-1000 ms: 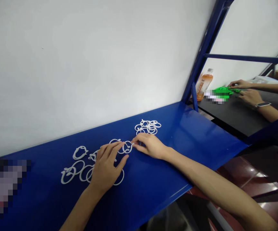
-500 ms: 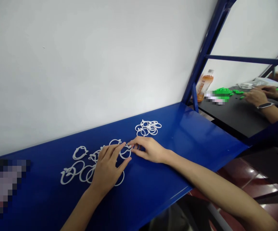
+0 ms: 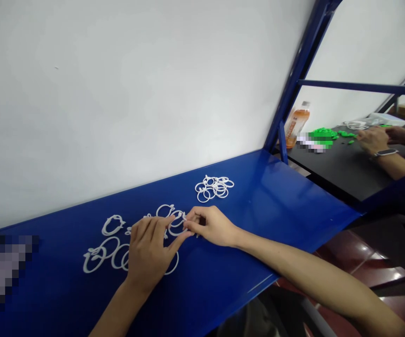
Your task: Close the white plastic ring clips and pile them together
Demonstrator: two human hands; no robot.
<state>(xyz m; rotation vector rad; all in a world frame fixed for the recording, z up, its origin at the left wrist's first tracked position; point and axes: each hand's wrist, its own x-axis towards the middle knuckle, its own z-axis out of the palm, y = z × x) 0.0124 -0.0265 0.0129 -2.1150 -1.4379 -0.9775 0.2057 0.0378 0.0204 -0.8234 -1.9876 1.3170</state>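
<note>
Several white plastic rings lie on a glossy blue shelf (image 3: 258, 206). My left hand (image 3: 149, 252) rests with fingers stretched over a spread of rings (image 3: 99, 255), its fingertips touching one white ring (image 3: 177, 223). My right hand (image 3: 211, 225) pinches the right edge of that same ring with thumb and fingers pressed together. A small heap of white rings (image 3: 214, 186) sits just beyond my right hand, near the white wall.
A blue upright post (image 3: 293, 75) ends the shelf at the right. Beyond it, on a dark table (image 3: 332, 164), stand an orange drink bottle (image 3: 296, 122) and green parts (image 3: 325, 135); another person's hands (image 3: 378, 138) work there. The shelf's front edge drops to a reddish floor.
My right hand has drawn back toward me and leftward from the heap, bringing the ring to my left fingertips. The other person's hands moved right, away from the green parts.
</note>
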